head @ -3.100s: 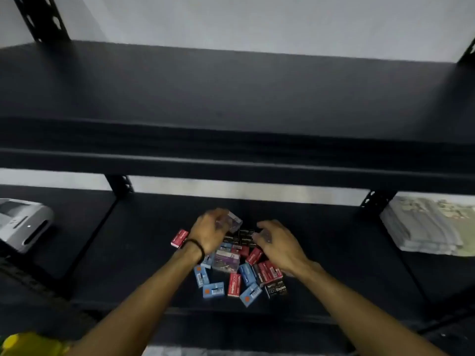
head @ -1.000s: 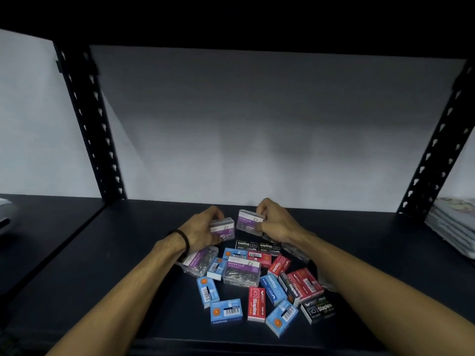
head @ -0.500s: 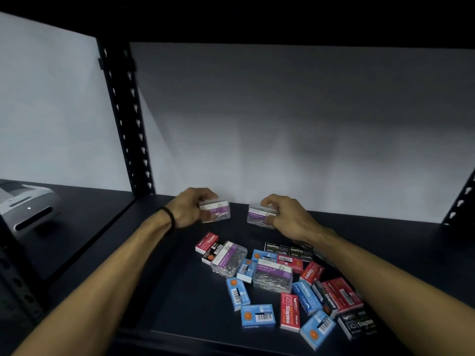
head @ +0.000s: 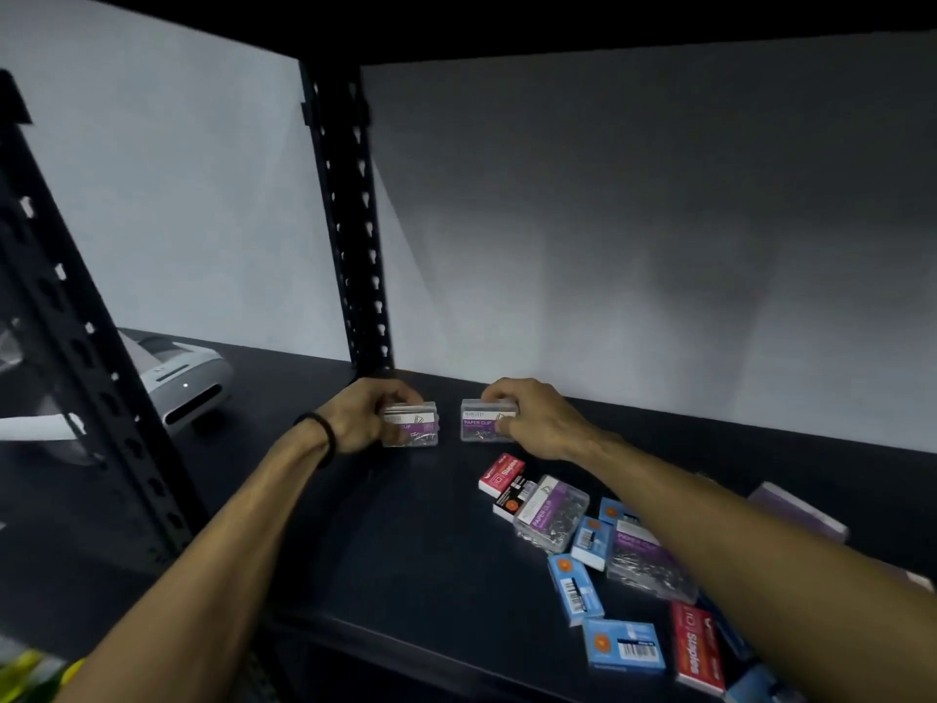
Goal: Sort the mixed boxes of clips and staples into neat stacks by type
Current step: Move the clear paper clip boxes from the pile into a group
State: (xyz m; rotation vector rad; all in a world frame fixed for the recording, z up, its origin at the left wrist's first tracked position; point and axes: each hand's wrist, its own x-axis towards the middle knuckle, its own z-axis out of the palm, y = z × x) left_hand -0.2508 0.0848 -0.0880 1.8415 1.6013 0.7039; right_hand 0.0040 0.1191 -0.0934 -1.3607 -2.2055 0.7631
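Observation:
My left hand (head: 362,421) grips a clear paper clip box with a purple label (head: 411,426), standing on its edge on the black shelf (head: 405,540) near the back wall. My right hand (head: 532,418) grips a second clear paper clip box (head: 481,427) of the same kind beside it, a small gap apart. To the right and nearer me lies the mixed pile: two more clear paper clip boxes (head: 552,509), several blue boxes (head: 575,588) and red staples boxes (head: 697,649).
A black perforated upright (head: 350,220) stands at the back left of the bay, another (head: 86,357) at the near left. A white device (head: 187,383) sits on the neighbouring shelf to the left. A purple-grey flat object (head: 796,509) lies behind my right forearm.
Both hands carried their paper clip boxes from above the pile to the back left of the shelf and lowered them side by side. The view swung left, so the pile now sits at the right.

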